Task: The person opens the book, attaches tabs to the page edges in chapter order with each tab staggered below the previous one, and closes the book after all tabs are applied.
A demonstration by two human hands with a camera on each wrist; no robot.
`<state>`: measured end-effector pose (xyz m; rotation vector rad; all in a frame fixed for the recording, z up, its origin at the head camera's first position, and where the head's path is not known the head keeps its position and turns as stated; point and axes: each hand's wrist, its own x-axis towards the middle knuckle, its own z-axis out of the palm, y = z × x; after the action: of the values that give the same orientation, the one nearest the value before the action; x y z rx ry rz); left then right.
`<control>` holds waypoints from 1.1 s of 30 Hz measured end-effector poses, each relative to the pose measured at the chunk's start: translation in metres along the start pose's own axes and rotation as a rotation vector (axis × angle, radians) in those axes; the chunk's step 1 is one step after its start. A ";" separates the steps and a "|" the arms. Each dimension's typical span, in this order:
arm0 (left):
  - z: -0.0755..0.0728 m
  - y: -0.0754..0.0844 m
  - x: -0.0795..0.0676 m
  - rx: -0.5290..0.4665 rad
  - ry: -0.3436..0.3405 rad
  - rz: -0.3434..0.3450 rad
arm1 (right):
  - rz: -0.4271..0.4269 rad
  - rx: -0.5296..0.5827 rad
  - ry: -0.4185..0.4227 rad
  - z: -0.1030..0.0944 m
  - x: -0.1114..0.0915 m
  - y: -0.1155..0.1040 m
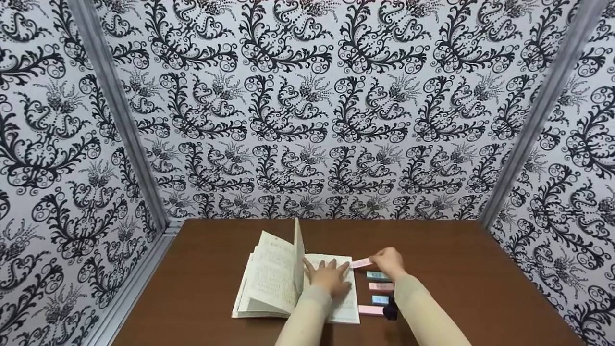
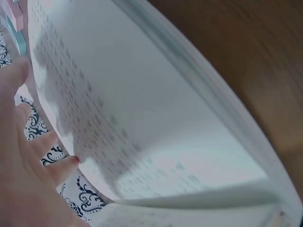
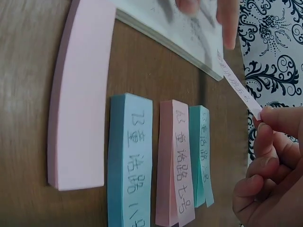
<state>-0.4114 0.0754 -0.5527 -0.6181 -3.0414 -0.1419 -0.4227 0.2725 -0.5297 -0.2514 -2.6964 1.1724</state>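
Note:
An open book (image 1: pixel 274 276) with handwritten pages lies on the brown table, several of its leaves standing up near the middle. My left hand (image 1: pixel 327 279) rests with spread fingers on the right-hand page. Off that page's far right corner, my right hand (image 1: pixel 390 262) pinches one end of a pink sticky note strip (image 3: pixel 239 90) with handwriting on it. The strip's other end reaches the book's edge, close to the left fingertips. Below the right hand lie sticky note pads: a teal one (image 3: pixel 199 146), a pink one (image 3: pixel 173 156), a blue one (image 3: pixel 130 156) and a longer pink one (image 3: pixel 83 99).
The brown wooden table (image 1: pixel 202 269) carries the book and pads. Black-and-white patterned walls (image 1: pixel 307 120) with grey corner posts stand behind and at both sides. A small black object (image 1: pixel 390 310) shows beside the right sleeve, overlapping the nearest pink pad.

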 end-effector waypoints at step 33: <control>0.012 0.010 0.004 -0.039 0.010 -0.056 | 0.006 -0.002 0.016 0.012 0.002 0.010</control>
<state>-0.4114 0.0870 -0.5641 -0.5326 -3.0540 -0.2065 -0.4272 0.2715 -0.5453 -0.2678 -2.6845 1.1646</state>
